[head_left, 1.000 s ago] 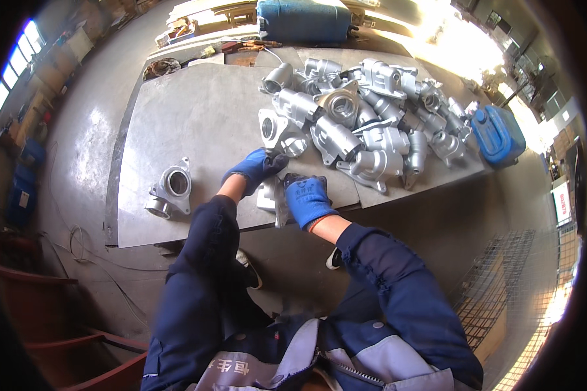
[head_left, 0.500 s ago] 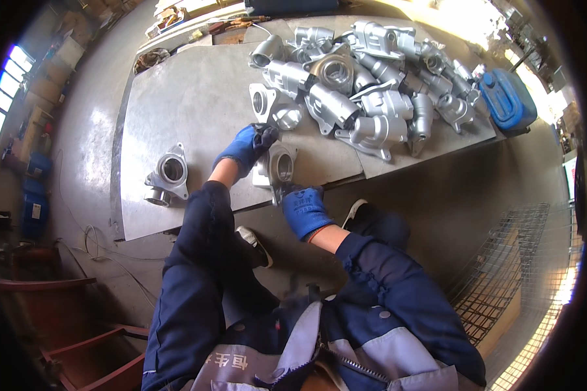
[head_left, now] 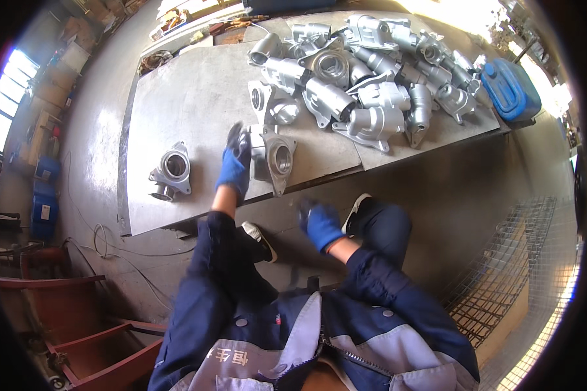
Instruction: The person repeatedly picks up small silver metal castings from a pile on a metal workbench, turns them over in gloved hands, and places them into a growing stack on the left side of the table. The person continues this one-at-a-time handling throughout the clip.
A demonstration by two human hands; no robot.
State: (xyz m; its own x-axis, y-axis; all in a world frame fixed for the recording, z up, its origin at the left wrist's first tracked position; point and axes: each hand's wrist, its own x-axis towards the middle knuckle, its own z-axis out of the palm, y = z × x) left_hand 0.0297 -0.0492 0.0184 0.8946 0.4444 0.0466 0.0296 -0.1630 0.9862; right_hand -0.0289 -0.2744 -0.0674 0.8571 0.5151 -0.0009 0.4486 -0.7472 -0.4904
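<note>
Near the front edge of the metal table stands a silver cast-metal housing (head_left: 279, 158) with a round bore and a flange with lugs. Just left of it is my left hand (head_left: 236, 159), in a blue glove with dark fingers stretched out, holding nothing. My right hand (head_left: 321, 223), gloved the same way, hangs in front of the table edge, apart from the housing. Its fingers are smeared by motion. A similar housing (head_left: 171, 171) sits alone at the left of the table. Another housing (head_left: 271, 104) lies just behind the one beside my left hand.
Several more silver castings (head_left: 372, 91) are heaped at the back right of the table (head_left: 195, 98). A blue plastic jerrycan (head_left: 510, 91) stands at its right end. On the floor are a wire mesh basket (head_left: 502, 274) at right and a red metal frame (head_left: 78, 313) at left.
Both hands have let go of the front housing. My left hand has moved slightly left, my right hand right and down, away from the table. The housing now stands turned a little.
</note>
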